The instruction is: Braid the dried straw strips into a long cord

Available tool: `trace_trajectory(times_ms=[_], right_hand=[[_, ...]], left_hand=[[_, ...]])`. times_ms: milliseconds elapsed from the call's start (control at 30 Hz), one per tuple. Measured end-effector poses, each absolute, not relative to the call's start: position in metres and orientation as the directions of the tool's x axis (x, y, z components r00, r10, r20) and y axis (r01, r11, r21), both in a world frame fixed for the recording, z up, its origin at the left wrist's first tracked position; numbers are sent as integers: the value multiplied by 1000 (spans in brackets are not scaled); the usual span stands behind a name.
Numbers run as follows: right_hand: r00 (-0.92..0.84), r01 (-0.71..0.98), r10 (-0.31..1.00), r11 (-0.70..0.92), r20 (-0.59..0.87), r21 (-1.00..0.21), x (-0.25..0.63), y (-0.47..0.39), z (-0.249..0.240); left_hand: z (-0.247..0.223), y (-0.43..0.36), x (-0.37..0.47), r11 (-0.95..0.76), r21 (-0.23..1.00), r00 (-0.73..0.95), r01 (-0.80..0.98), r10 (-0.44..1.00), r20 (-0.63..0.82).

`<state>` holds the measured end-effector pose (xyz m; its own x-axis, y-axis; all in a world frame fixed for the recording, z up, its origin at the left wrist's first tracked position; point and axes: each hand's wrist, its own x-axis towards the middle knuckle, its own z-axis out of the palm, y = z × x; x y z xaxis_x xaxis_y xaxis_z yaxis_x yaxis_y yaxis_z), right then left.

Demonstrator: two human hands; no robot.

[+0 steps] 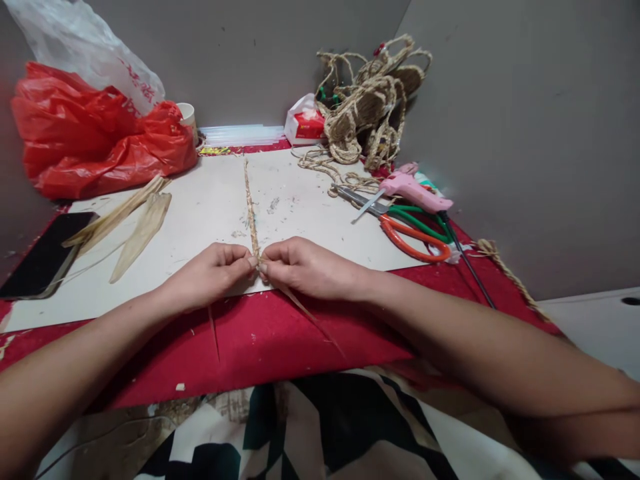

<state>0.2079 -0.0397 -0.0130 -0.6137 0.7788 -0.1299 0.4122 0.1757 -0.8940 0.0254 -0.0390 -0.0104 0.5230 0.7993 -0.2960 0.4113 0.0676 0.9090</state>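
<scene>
Together, the left grip (207, 275) and right grip (315, 267) pinch and hide the near end of a plaited straw cord (249, 207) lying along the white board (205, 213), its loose strands (302, 308) faint and blurred.

Bare left hand (215, 273), bare right hand (310, 268), uncovered forearms (100, 353) behind each hand, garment (350, 420) below both hands, boldly patterned in angular blackish green and off-white

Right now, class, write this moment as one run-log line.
left hand: pinching straw cord, near end; right hand: pinching at same end; scissors: untouched
</scene>
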Motion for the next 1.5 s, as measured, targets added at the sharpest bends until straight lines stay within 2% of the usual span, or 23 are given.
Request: trace_trajectory(times_ms=[200,467,633,733,867,967,1200,1333,1500], right_hand=[[-632,460,768,269,-99,-846,208,-42,-11],[-606,497,790,285,-93,-820,215,-37,-8],[-518,384,847,105,-119,-917,209,-43,-14],[-509,274,838,-61,-198,-960,204,-47,-15],[-492,204,796,-287,-352,-936,200,-52,-11],[-486,164,785,-351,-385,-922,200,-52,-8],[-545,255,731,-321,-410,-912,208,-41,-3],[-558,334,714,-272,-422,-902,214,-38,1],[-650,484,632,-83,-421,-871,236,-34,12]], left_hand=[[-12,-37,29,151,917,505,369,796,-334],[-16,-39,28,160,921,481,355,814,-327],[-13,-43,29,95,927,482,364,832,-274],[-13,-44,29,61,923,472,380,845,-250],[-14,-44,28,-8,922,493,386,847,-199],[-13,-44,28,-23,920,486,392,854,-186],[-14,-47,28,31,920,400,391,894,-200],[-16,-48,29,135,937,361,323,897,-254],[-13,-49,31,309,937,356,161,868,-347]])
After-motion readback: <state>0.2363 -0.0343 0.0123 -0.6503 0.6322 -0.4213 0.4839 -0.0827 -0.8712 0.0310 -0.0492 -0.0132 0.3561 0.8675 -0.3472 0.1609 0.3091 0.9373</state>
